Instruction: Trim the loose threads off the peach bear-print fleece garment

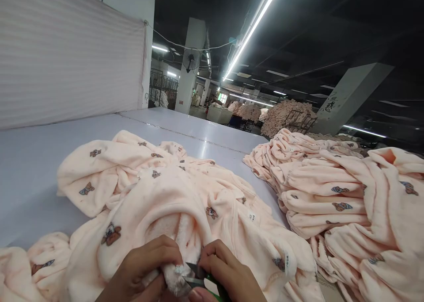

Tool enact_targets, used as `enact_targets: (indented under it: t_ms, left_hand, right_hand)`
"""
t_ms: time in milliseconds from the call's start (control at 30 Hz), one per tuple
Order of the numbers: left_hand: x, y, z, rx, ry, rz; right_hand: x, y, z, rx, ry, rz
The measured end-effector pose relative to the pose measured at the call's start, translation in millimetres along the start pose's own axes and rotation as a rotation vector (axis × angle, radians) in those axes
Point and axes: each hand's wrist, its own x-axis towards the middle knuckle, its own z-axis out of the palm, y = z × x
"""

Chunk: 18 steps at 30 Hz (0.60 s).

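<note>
A wide, smooth pale-grey table (pixel 39 160) runs from the near edge far into the scene, with a thin seam crossing it on the far side. Behind it on the left hangs a white ribbed sheet (pixel 69 59) against a wall. Beyond the table the room is a dim hall with a dark ceiling, long tube lights (pixel 251 28), square columns, a wall fan (pixel 190 61) and, far off, heaps of similar pale cloth (pixel 285 114).

In the near middle of the table lies a rumpled peach fleece garment (pixel 172 196), soft and fuzzy, dotted with small brown bear prints and carrying a small white size tag (pixel 252 216). To the right rises a stack of like garments (pixel 331 191), folded in rounded layers with gathered cuffs showing, some spilling over toward the near right.

At the near edge the left hand (pixel 142 271) is clenched around a bunched fold of the garment, fingers curled over the fabric and the thumb pressing it from below. The right hand (pixel 228 275) grips small thread snips (pixel 195 276), dark metal blades with a green handle partly hidden by the fingers. The blades point left and their tips touch the fuzzy bunched edge that sticks out of the left fist, just between the two hands. The rest of the garment spreads away from the hands toward the far side and the left.
</note>
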Motion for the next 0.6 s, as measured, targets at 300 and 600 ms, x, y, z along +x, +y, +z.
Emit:
enact_targets:
  t_ms: [300, 600]
  left_hand:
    - [-5.0, -5.1, -1.2, 0.028, -0.095, -0.001]
    - [-0.9, -3.0, -3.4, 0.123, -0.126, 0.109]
  right_hand:
    - [19.8, -28.8, -38.5, -0.061, -0.373, 0.052]
    - [19.1, -30.7, -42.7, 0.159, -0.393, 0.134]
